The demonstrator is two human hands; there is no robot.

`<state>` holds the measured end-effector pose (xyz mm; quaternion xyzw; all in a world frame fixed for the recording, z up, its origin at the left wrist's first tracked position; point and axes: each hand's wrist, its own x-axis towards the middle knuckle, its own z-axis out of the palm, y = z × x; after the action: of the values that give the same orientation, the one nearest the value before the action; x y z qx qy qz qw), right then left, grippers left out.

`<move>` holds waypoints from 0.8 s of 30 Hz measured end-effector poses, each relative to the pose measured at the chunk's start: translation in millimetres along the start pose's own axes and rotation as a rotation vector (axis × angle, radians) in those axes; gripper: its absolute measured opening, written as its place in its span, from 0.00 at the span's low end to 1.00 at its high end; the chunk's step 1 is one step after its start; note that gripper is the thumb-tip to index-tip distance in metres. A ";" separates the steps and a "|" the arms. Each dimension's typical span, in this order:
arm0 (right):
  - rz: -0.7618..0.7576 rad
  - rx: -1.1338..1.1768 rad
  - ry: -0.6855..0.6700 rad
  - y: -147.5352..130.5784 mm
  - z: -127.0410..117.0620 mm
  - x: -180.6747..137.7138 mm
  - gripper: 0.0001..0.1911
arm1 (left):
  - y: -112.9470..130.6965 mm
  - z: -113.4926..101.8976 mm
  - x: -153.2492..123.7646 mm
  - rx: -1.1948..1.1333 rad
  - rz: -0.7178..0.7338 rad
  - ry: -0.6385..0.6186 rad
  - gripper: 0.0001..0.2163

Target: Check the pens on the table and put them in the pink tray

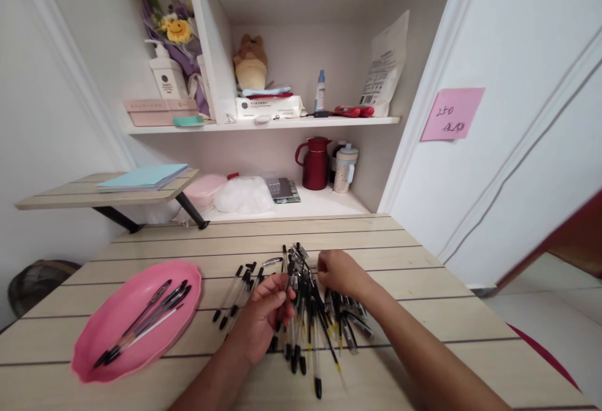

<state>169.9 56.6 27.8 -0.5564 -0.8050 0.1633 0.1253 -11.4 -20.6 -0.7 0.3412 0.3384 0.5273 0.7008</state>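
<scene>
My left hand (266,320) pinches a dark pen part (290,280) upright between thumb and fingers, at the left side of a loose pile of pen parts (310,310). The pile mixes clear barrels, black caps and thin refills with yellow sections. At its right edge my right hand (342,273) is closed, fingers curled down and turned away, so what they grip is hidden. Several clear barrels with black ends (232,292) lie left of my left hand. A pink scalloped tray (136,292) at the left holds several pens (155,317) lying side by side.
A raised wooden shelf (61,192) with blue paper (143,176) stands at the back left. Behind the slatted table, a white cabinet holds a red jug (316,163), a light cup (345,169) and a white plastic bag (244,195). A pink note (452,114) hangs on the right wall.
</scene>
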 end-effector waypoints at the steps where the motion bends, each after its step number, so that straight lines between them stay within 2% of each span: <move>1: -0.003 0.160 0.013 2.2 -2.2 1.0 0.05 | -0.7 0.0 0.1 0.014 -0.012 0.000 0.11; 5: -0.025 0.806 0.008 2.3 -11.2 0.5 0.05 | -3.1 1.1 0.2 0.071 -0.047 0.010 0.11; 8: -0.106 1.019 0.055 -4.7 -18.8 -4.2 0.07 | -3.7 1.9 0.0 0.102 -0.046 0.017 0.12; 13: -0.123 0.988 0.059 -11.5 -24.1 -9.1 0.09 | -4.4 1.3 -0.4 0.144 -0.043 0.009 0.12; 24: -0.264 0.761 -0.045 -11.2 -27.4 -14.5 0.08 | -5.0 3.8 -1.7 0.172 -0.067 0.029 0.13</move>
<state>175.9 42.7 57.1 -0.3584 -0.7541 0.4444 0.3247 -6.0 -23.7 -2.7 0.3811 0.4037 0.4776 0.6810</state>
